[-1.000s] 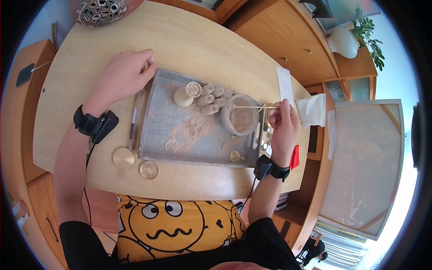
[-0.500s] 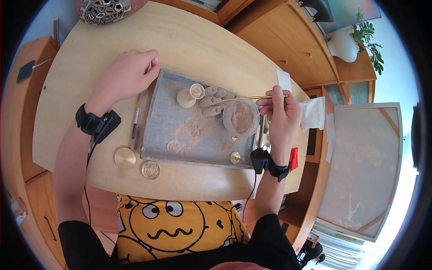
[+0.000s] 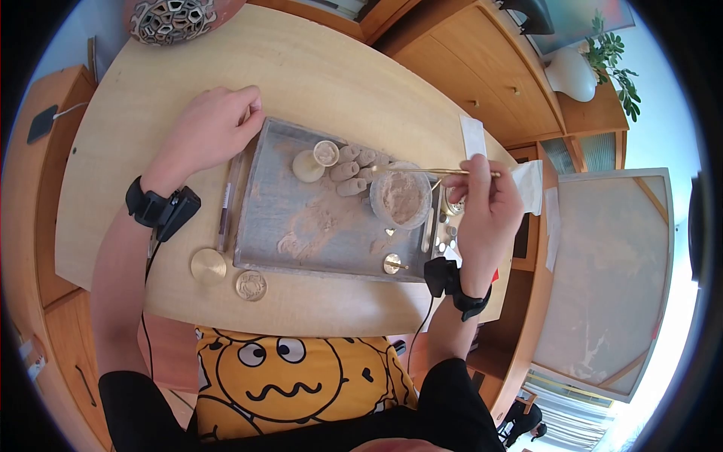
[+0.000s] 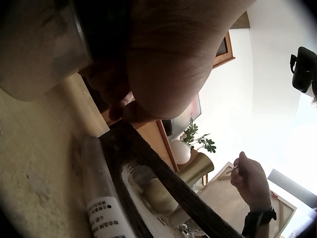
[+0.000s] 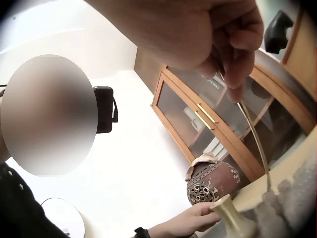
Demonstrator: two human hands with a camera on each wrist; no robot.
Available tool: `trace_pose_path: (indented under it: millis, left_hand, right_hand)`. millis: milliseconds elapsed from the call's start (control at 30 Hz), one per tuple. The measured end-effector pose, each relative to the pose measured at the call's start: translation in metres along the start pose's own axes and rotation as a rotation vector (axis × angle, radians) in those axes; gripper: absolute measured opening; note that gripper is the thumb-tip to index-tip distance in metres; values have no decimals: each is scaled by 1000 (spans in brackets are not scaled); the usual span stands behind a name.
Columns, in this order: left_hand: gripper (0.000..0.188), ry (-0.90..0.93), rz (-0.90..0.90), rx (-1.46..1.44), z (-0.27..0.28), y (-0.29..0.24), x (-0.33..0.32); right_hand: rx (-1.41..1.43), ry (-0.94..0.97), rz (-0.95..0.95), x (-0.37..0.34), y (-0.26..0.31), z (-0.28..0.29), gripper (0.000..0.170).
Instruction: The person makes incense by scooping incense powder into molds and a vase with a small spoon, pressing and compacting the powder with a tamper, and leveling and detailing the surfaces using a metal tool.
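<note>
My right hand (image 3: 491,207) pinches a slender brass rod (image 3: 429,171) between thumb and fingers. The rod extends leftward over the rim of a translucent bowl (image 3: 376,209) of tan powder. In the right wrist view the rod (image 5: 257,141) slants down towards the clustered cups. My left hand (image 3: 212,126) rests at the far left corner of the grey tray (image 3: 354,248), fingers loosely curled around nothing. A flared brass vase (image 3: 307,167) with powder in its mouth and several small powdery cups (image 3: 348,170) stand in the tray, left of the bowl.
Loose powder (image 3: 309,230) lies across the tray, with a small brass disc (image 3: 392,264) near its front edge. Two round brass pieces, a flat lid (image 3: 208,266) and a patterned one (image 3: 251,285), sit in front. A labelled tube (image 3: 224,211) lies along the tray's left side.
The rod's tip left the bowl, rose leftward over the small cups, then came back towards the bowl's left rim. My right hand has shifted right and nearer me. My left hand stays put.
</note>
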State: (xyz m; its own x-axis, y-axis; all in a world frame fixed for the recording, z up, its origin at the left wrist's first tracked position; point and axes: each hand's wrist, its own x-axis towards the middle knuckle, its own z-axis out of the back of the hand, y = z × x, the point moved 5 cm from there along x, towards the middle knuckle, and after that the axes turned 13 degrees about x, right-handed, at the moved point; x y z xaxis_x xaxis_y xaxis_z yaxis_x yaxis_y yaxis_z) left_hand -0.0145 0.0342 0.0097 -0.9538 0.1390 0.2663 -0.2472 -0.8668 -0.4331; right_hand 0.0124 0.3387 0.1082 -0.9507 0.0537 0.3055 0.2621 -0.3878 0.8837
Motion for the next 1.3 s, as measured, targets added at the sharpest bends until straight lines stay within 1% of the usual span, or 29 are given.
trace_pose_path:
  millis: [67,100,200,333,400,467,533,667,733,833,967,1033,1300]
  left_hand:
    - [18,0,2,-1,0,1,0]
    - [18,0,-4,-3,-1,2,0]
    - [18,11,2,-7,-2,0,0]
    - [18,8,-1,-3,-2,1,1]
    - [18,13,3,-8,-3,1,1]
    - [18,18,7,-12,-2,1,1]
    - [17,16,11,-21,-2,1,1]
    - [17,32,22,-25,-2,1,1]
    - [17,29,21,-25,-1,0,1]
    - [17,26,19,-15,-1,0,1]
    - [16,26,17,-21,-2,0,1]
    - [16,32,27,-32,-1,0,1]
    - [17,38,23,-41,-1,2,1]
  right_hand:
    - [25,-72,-38,-1,-9,15,26]
    - [72,-79,-42,-1,-17,22,27]
    - [47,-98,-53,-1,-44,37,28]
    - [5,-45,-79,-8,-68,39,30]
    - [149,6,-193,-12,-83,38,29]
    - [160,4,-227,-14,-92,42,30]
    - [195,-13,-312,-16,-99,44,31]
    - [254,-39,-372,-15,-115,49,32]
    - [357,-65,-399,-13,-121,52,32]
    - [376,-92,-355,-7,-114,51,33]
    - [377,-71,-329,3,-98,43,33]
    - [344,-54,-285,7,-89,35,33]
    - [286,-15,-257,17,-55,-1,34]
